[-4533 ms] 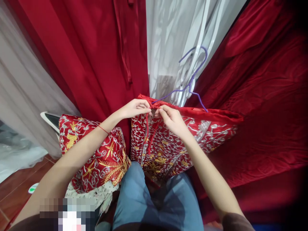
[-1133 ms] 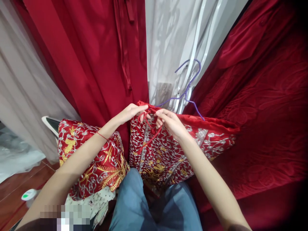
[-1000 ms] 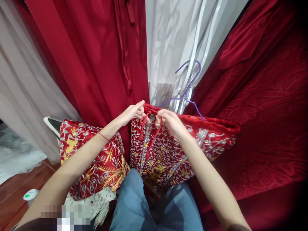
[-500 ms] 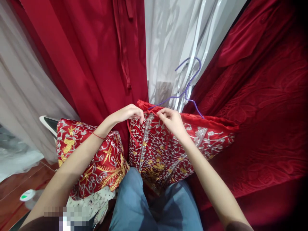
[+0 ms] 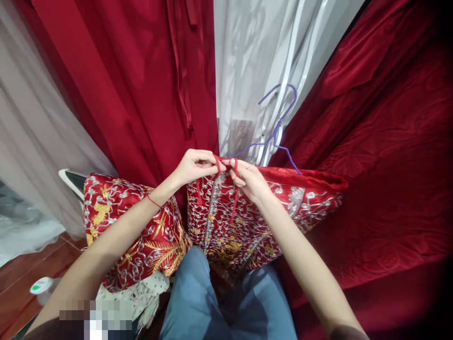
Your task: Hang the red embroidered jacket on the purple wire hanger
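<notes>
A red skirt point(image 5: 244, 231) embroidered in silver and gold hangs in front of my knees, its plain red waistband along the top. At the waistband's left part, my left hand point(image 5: 200, 165) pinches a thin red tie string, looped over its fingertips. Close beside it, my right hand point(image 5: 247, 179) is closed on the other stretch of red string point(image 5: 234, 203), whose end dangles over the embroidery. The fingertips of both hands nearly meet. A purple wire hanger point(image 5: 275, 137) rises behind the waistband, its lower part hidden by the cloth.
To the left, a folded embroidered red cloth point(image 5: 141, 245) lies over a board with a white edge point(image 5: 65, 177). Red drapes point(image 5: 141, 85) hang ahead, and dark red fabric point(image 5: 385, 189) fills the right. A white-capped bottle point(image 5: 41, 286) stands low at left.
My left hand has shifted right and turned, now pinching the string. My right hand has closed with the red string looped over its fingers. The waistband moved slightly.
</notes>
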`<move>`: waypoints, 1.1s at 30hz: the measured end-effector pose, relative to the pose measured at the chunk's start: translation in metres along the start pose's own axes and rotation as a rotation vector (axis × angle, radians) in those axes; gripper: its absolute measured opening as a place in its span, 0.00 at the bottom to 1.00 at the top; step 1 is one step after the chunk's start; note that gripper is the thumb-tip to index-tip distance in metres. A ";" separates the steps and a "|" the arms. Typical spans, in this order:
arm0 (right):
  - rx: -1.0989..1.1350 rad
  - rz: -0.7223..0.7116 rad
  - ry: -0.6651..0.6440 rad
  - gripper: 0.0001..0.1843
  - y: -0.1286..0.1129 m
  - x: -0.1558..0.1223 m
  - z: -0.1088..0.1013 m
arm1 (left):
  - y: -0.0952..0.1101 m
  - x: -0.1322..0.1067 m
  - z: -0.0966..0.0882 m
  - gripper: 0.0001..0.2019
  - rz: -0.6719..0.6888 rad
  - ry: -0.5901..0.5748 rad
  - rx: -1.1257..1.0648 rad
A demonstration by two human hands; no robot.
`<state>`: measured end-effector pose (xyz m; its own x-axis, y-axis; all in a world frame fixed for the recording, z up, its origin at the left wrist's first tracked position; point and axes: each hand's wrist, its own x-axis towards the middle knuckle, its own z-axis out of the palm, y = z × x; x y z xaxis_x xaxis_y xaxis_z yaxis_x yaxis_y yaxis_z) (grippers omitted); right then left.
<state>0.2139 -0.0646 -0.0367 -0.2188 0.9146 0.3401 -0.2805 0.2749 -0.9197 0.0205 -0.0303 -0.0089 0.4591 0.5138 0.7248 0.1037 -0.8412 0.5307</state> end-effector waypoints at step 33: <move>-1.355 -0.607 0.055 0.17 0.020 0.009 0.000 | -0.014 0.004 -0.010 0.10 -0.287 -0.272 -0.077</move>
<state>0.2062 -0.0508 -0.0521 -0.3463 0.5630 0.7504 0.7558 0.6413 -0.1324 0.0121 -0.0150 -0.0089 0.6390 0.6539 0.4051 0.2001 -0.6498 0.7333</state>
